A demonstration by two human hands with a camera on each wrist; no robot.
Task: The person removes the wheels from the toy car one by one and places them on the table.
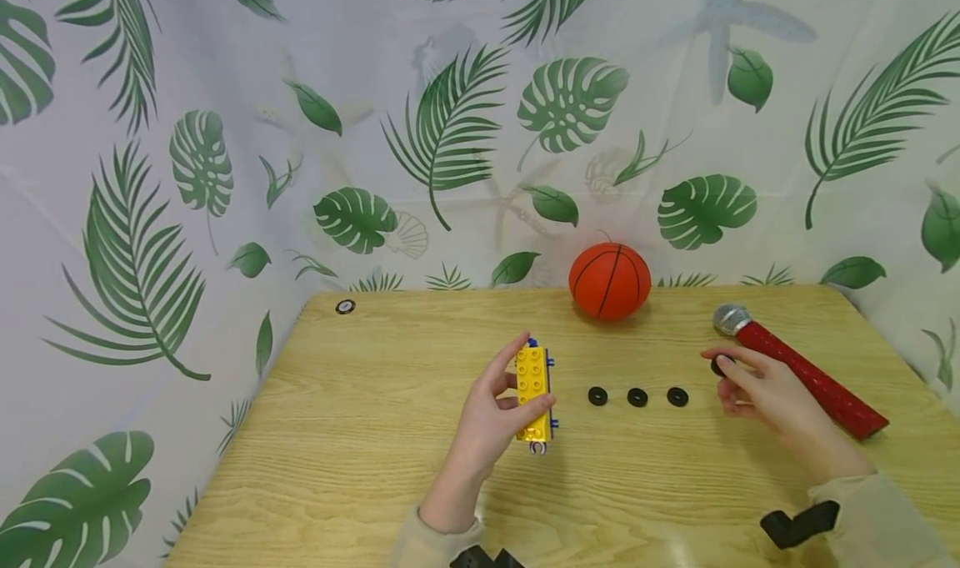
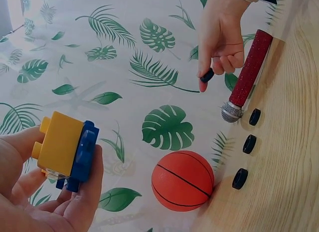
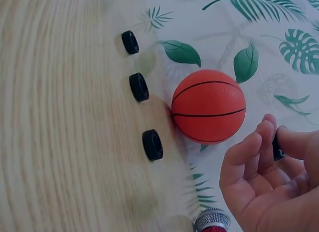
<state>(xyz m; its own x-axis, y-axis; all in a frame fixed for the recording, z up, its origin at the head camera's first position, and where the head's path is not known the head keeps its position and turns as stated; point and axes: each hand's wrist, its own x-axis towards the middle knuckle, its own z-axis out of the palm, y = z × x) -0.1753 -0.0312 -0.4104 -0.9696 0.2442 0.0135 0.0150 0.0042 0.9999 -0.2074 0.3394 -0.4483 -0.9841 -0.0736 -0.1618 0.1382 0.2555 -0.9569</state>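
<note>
My left hand (image 1: 491, 414) holds a toy car base (image 1: 534, 384) above the table, its yellow studded block on a blue chassis with small axle pegs at the side. In the left wrist view the yellow block (image 2: 64, 142) shows between thumb and fingers. Between thumb and fingertips, my right hand (image 1: 772, 401) pinches a small black toy wheel (image 3: 277, 146), raised off the wood. Three more black wheels (image 1: 637, 397) lie in a row on the table between the two hands.
An orange-red toy basketball (image 1: 610, 281) rests at the table's back edge. A red microphone (image 1: 813, 376) with a silver head lies at the right, beyond my right hand. At the back left is a small black-and-white disc (image 1: 345, 307). Leaf-printed cloth (image 1: 465, 243) hangs behind the table.
</note>
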